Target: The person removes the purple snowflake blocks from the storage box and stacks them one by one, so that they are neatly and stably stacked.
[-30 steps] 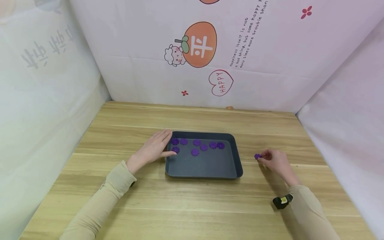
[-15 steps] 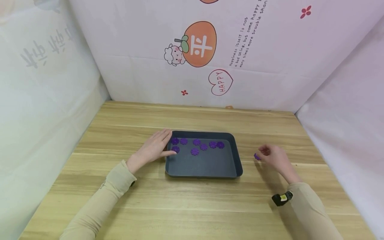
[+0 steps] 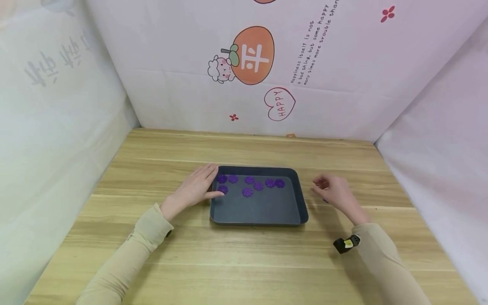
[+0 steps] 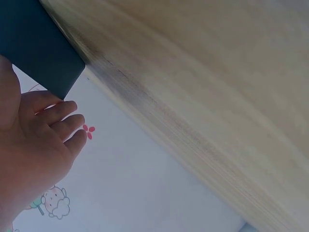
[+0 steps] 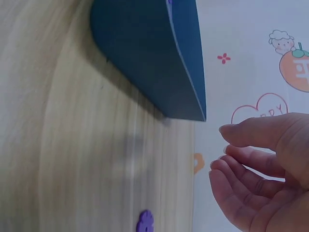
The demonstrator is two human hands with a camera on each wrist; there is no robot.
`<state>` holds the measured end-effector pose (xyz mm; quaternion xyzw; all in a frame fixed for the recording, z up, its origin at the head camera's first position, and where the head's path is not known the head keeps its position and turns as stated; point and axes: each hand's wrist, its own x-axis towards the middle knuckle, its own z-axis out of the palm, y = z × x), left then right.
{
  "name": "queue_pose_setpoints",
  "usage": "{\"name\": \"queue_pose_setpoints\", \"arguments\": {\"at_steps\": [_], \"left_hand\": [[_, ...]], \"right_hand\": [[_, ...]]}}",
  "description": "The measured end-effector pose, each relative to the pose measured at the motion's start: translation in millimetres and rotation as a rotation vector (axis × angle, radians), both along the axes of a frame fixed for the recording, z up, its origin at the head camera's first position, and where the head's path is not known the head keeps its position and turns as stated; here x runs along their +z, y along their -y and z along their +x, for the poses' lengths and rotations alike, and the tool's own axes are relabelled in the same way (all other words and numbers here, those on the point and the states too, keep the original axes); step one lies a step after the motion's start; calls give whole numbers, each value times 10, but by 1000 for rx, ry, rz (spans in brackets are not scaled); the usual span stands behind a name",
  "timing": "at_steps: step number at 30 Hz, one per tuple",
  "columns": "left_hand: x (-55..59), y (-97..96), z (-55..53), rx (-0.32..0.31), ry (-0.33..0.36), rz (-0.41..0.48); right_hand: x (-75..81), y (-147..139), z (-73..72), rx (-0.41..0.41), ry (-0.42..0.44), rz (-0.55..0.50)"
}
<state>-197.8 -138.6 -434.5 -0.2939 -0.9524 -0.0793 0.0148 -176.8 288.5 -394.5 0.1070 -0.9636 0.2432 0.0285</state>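
A dark grey baking tray (image 3: 259,208) lies on the table with several purple notched, flower-shaped discs (image 3: 247,192) in it, mostly along its far side. My left hand (image 3: 194,187) rests at the tray's left rim, fingers stretched along the far left corner and thumb over the inside; the left wrist view has its fingers (image 4: 60,112) at the tray corner. Right of the tray my right hand (image 3: 333,192) hovers above the table with nothing between its thumb and fingers. A loose purple disc (image 5: 146,221) lies on the table, mostly hidden under that hand in the head view.
The wooden table (image 3: 198,262) runs back to a white printed cloth (image 3: 171,101), and cloth also hangs at both sides. A black wrist camera (image 3: 346,244) sits at the right sleeve's cuff.
The right hand has come away from the disc on the table and moved left and slightly back, toward the tray. My left hand and the tray have stayed put.
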Motion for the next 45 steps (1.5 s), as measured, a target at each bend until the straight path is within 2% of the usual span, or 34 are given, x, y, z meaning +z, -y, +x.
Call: {"name": "queue_pose_setpoints", "arguments": {"at_steps": [20, 27, 37, 45], "left_hand": [[-13, -16, -4, 4, 9, -5], [-11, -16, -6, 15, 27, -4], [-4, -16, 2, 0, -4, -4], [10, -17, 7, 4, 2, 1]], "right_hand": [[-10, 348, -159, 85, -14, -47], [-30, 430, -203, 115, 30, -42], [6, 550, -303, 143, 90, -14], [32, 641, -379, 175, 131, -3]]}}
